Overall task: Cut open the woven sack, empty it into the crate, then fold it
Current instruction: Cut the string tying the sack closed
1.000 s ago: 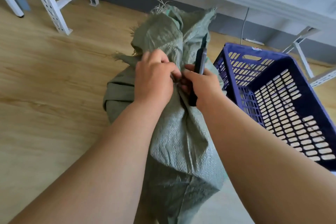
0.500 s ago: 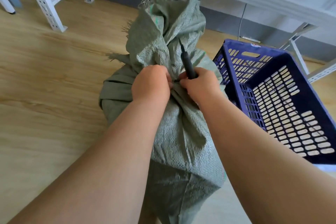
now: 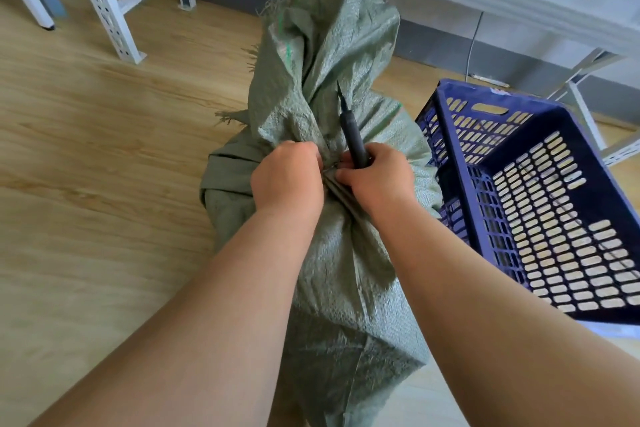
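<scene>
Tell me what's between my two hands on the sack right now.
In the head view, the sack's gathered neck sits pinched between left hand and right hand, which also grips a dark knife, blade up.

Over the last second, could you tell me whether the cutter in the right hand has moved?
Yes. The cutter has swung its blade tip up the sack, away from the blue crate; the right hand now grips its lower end.

Green woven sack [image 3: 332,274] stands bunched at its neck beside an empty blue crate [image 3: 460,163].
</scene>
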The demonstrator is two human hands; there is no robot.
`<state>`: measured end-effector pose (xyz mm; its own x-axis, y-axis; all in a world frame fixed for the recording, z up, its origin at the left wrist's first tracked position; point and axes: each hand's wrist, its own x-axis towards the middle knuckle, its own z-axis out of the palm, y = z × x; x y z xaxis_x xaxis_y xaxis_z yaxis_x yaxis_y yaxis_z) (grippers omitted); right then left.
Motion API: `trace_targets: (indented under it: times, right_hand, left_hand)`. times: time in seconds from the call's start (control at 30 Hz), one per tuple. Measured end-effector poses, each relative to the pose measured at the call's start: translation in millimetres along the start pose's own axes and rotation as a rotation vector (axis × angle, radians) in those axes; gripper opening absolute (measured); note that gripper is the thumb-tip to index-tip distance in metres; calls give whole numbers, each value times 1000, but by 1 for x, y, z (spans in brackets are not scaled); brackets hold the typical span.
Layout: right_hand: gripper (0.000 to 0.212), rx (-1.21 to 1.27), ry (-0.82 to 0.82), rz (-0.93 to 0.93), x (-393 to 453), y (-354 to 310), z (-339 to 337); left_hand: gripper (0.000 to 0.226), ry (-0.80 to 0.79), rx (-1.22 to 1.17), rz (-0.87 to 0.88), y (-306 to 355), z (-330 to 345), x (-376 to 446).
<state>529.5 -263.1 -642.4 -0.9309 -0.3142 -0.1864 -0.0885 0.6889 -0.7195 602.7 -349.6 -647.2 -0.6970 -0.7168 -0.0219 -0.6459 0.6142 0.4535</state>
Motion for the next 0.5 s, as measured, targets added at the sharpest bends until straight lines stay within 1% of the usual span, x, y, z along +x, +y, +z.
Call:
trace_targets:
  times: [0.07, 0.17, 0.27, 0.33, 0.4, 0.5]
  right_hand:
    - [17, 77, 11, 50, 1, 1, -2]
    - [24, 223, 26, 89, 2, -4, -6]
    - [24, 328, 40, 49, 4, -15, -14]
    - [25, 386, 48, 3, 7, -25, -20]
    - [26, 404, 51, -40, 8, -33, -24]
    - [27, 384, 33, -68, 4, -36, -24]
  left_hand:
    - [25, 12, -16, 53, 1, 3, -2]
    - [24, 24, -131, 118, 2, 1, 2]
    - [19, 72, -286, 140, 6, -7, 5]
    - [19, 109, -348, 162, 11, -16, 8]
    - [19, 109, -335, 169, 14, -26, 14]
    - [6, 48, -265, 143, 10, -31, 21]
